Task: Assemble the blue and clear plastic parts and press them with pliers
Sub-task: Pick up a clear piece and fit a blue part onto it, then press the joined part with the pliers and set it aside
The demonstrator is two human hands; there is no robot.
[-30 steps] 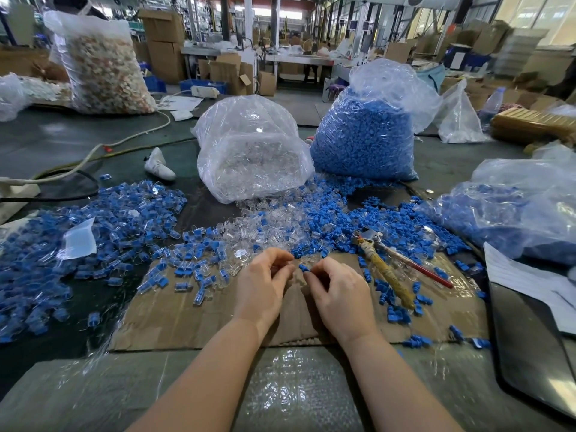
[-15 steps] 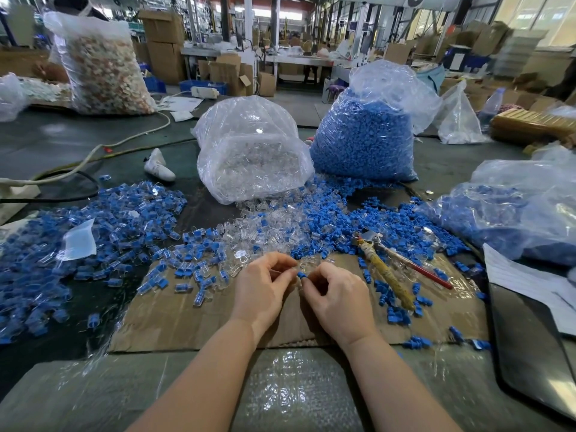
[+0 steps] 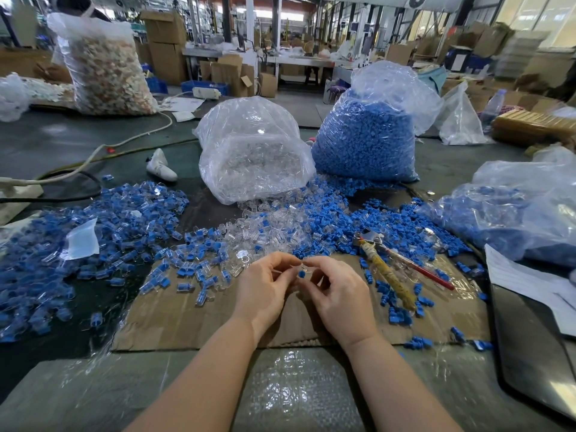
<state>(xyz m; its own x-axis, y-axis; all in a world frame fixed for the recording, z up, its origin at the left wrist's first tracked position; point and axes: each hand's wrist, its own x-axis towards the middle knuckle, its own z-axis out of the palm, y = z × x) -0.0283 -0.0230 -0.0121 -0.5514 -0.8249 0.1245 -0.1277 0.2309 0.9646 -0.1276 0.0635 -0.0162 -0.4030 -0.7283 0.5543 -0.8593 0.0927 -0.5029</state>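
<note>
1. Blue plug (image 3: pixel 301 273) sits pinched at the right hand (image 3: pixel 338 296)'s fingertips, above the cardboard sheet (image 3: pixel 193 319).
2. Left hand (image 3: pixel 265 289) pinches a clear plastic housing (image 3: pixel 296 265); misalignment could drop either piece.
3. Pliers (image 3: pixel 385 269) lie unused nearby, right.

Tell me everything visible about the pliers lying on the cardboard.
The pliers lie flat on the brown cardboard sheet, to the right of both hands, untouched. The metal head points away toward the blue parts pile; the handles point toward the person. One handle is wrapped in worn yellowish tape, the other is thin and red. Loose blue parts lie around them.
</note>
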